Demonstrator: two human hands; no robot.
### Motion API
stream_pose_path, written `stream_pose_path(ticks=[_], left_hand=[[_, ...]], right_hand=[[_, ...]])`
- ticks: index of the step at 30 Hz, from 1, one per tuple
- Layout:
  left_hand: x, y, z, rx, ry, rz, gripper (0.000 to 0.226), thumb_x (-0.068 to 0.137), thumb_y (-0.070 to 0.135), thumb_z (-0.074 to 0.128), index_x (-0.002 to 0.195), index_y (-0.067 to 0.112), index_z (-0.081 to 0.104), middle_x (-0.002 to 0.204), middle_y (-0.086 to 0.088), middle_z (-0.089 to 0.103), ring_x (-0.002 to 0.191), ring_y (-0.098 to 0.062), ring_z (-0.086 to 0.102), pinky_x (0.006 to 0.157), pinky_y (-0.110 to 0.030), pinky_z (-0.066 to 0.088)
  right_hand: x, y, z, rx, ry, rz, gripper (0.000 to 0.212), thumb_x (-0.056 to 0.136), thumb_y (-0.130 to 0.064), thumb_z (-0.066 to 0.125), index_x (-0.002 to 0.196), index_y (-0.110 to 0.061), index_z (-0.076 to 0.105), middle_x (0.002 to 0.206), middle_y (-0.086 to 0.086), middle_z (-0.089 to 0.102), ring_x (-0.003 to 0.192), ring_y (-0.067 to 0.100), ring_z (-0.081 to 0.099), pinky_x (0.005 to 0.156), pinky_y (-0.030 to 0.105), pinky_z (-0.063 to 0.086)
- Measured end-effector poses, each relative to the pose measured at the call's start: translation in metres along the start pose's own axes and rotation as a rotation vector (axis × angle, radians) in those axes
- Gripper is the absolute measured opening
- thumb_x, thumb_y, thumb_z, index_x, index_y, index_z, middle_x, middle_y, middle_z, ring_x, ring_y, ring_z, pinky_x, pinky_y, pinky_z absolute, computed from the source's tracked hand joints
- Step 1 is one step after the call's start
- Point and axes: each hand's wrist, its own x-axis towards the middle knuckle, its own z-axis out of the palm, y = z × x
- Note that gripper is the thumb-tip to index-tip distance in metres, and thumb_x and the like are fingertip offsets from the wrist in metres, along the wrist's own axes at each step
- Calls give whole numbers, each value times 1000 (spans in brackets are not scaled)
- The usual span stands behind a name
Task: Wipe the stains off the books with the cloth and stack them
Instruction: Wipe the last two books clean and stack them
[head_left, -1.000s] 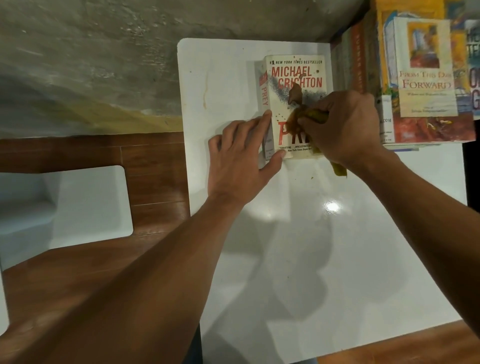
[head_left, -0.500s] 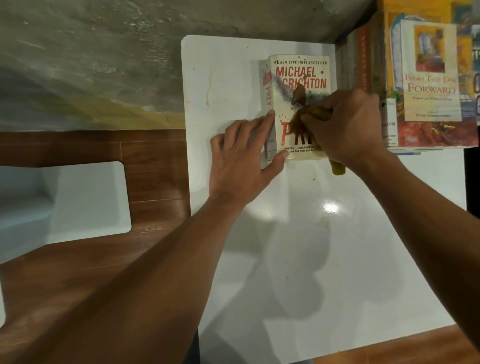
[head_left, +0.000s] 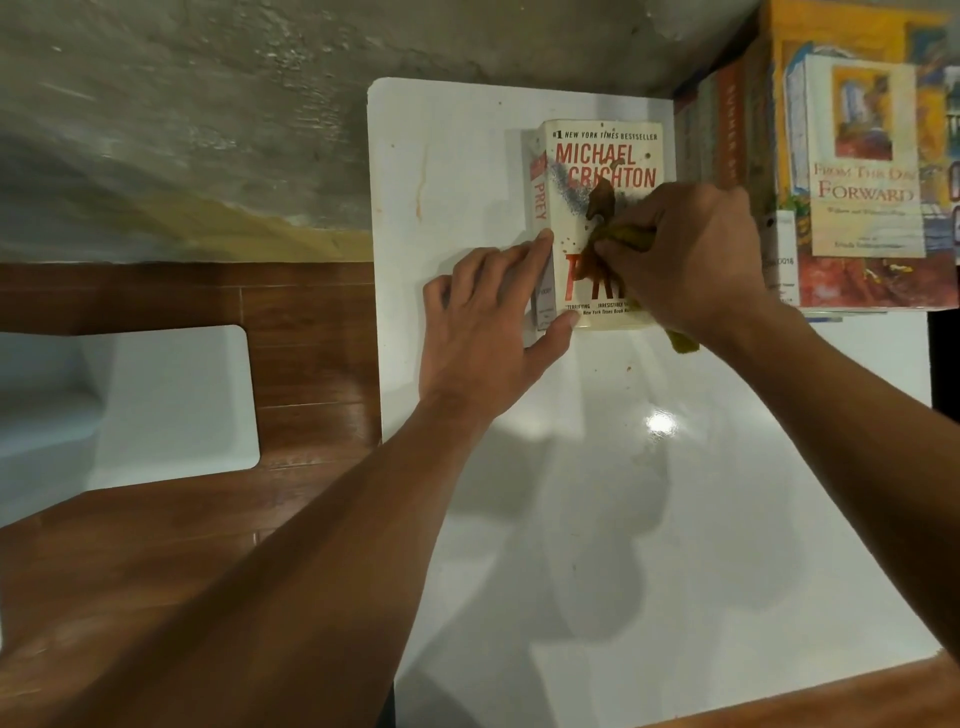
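A thick white paperback with red lettering lies face up at the far side of the white table. My left hand lies flat against its spine side, fingers straight, thumb at the near corner. My right hand grips a bunched brown-yellow cloth and presses it on the cover's middle. Small reddish spots mark the cover left of the cloth. A tail of the cloth sticks out under my right wrist.
A tall stack of books stands at the table's far right corner, right beside the paperback. A white stool sits on the wooden floor to the left. A grey concrete wall runs behind the table.
My right hand with the cloth has shifted slightly over the cover in small rubbing moves. My left hand stays against the book's spine side.
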Motion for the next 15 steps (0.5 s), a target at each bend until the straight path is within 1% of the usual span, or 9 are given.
stream_pose_path(ticks=[2, 5, 6, 8, 11, 12, 14, 15], left_hand=[[1, 0, 0, -4, 0, 1, 68, 94, 64, 43, 150, 24, 43, 142, 4, 53, 130, -20, 41, 102, -39, 34], [0, -1, 1, -2, -6, 0, 69, 95, 64, 42, 151, 25, 41, 143, 5, 52, 130, -20, 41, 101, -39, 33], [0, -1, 0, 0, -9, 1, 69, 95, 65, 41, 151, 25, 41, 143, 5, 51, 130, -20, 41, 101, -39, 33], [0, -1, 0, 0, -10, 2, 69, 95, 65, 40, 152, 25, 41, 143, 5, 51, 131, -20, 41, 101, -38, 32], [0, -1, 0, -3, -9, -4, 69, 95, 65, 40, 151, 25, 41, 143, 6, 51, 130, -19, 41, 101, -38, 32], [-1, -1, 0, -3, -11, -6, 69, 95, 65, 41, 151, 25, 41, 143, 6, 51, 130, -19, 41, 101, -38, 32], [0, 0, 0, -3, -7, 1, 69, 95, 65, 42, 151, 24, 42, 143, 5, 52, 130, -20, 42, 101, -39, 33], [0, 0, -1, -6, -5, 3, 69, 95, 64, 42, 151, 24, 42, 143, 5, 52, 130, -20, 42, 101, -39, 33]], right_hand=[[0, -1, -2, -15, -43, -36, 31, 92, -39, 67, 118, -23, 71, 116, -1, 70, 89, 23, 71, 66, 24, 54], [4, 0, -2, -9, 16, 19, 30, 93, -40, 66, 118, -23, 71, 113, 1, 70, 86, 20, 67, 67, 25, 53], [5, 0, -2, -8, 15, 7, 30, 93, -40, 66, 117, -23, 71, 112, 0, 70, 84, 18, 66, 67, 25, 53], [7, -1, -2, -11, -29, -20, 30, 93, -40, 66, 119, -25, 71, 113, -2, 70, 82, 15, 65, 66, 23, 53], [9, -1, -2, -6, -5, 29, 33, 92, -41, 67, 121, -25, 69, 114, -2, 69, 83, 16, 64, 72, 28, 56], [9, -1, -2, -11, -8, 12, 32, 92, -41, 66, 120, -25, 70, 113, -2, 70, 83, 17, 65, 73, 29, 57], [9, -1, -3, -32, -46, -21, 31, 93, -42, 66, 118, -24, 70, 110, -2, 70, 81, 17, 65, 67, 26, 55], [11, -2, -4, -43, -47, 0, 33, 92, -42, 66, 119, -24, 69, 110, -1, 70, 79, 16, 63, 63, 23, 51]])
